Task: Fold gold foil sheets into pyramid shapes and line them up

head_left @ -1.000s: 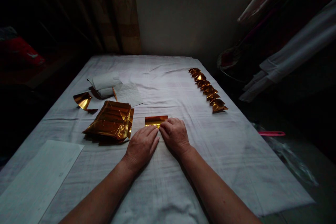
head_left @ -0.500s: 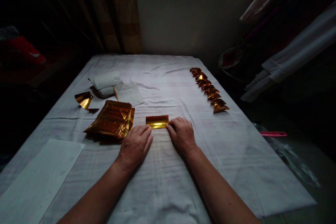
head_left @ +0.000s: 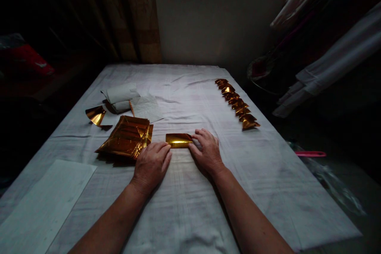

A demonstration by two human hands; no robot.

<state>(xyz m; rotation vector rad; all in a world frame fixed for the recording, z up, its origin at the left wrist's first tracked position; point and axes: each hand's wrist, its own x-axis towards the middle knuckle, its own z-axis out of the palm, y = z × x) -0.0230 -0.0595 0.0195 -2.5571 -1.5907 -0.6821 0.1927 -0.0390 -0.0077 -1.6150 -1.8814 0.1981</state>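
Lengthwise, the gold strip [head_left: 178, 141] runs sideways

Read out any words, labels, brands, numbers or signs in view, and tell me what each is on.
No text can be read.
Red item, far left: pale marks, too dark and blurred to make out.
White sheet, near left: no readable print.
Gold foil rectangle, centre: no lettering visible.

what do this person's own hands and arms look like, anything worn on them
The left hand and right hand are ungloved, no ring visible in dim light. The left forearm and right forearm are bare to the picture's edge, no sleeve or watch showing.
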